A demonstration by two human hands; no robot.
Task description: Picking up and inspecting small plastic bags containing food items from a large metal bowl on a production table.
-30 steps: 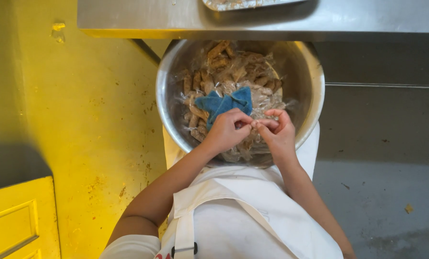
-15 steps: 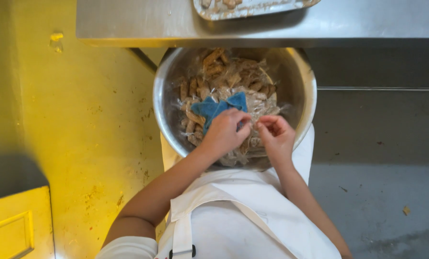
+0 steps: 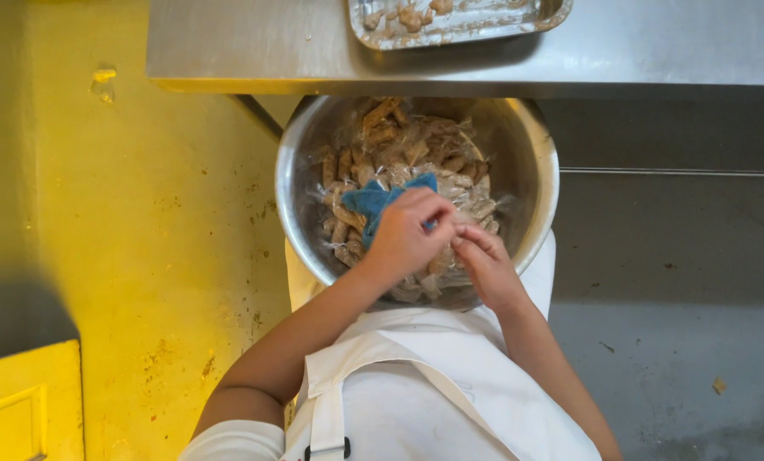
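Over the steel bowl [image 3: 536, 213], her left hand [image 3: 406, 235] pinched a blue cloth [image 3: 373, 203] at ten o'clock; the right hand [image 3: 484, 266] seemingly gripped a wrapped piece.

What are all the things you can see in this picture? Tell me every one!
Metal bowl: one, silver, in the middle, under the table edge.
Wrapped brown pieces: many, brown in clear wrap, piled inside the bowl.
Blue cloth: one, blue, lying on the pile beside the left hand.
Metal table: one, grey, along the top.
Metal tray: one, silver, on the table, holding a few brown pieces.
Floor: yellow on the left, grey on the right.
Apron: one, white, at the bottom.
Left hand: one, over the bowl, touching the cloth and pile.
Right hand: one, over the bowl, fingers on the wrapped pieces.
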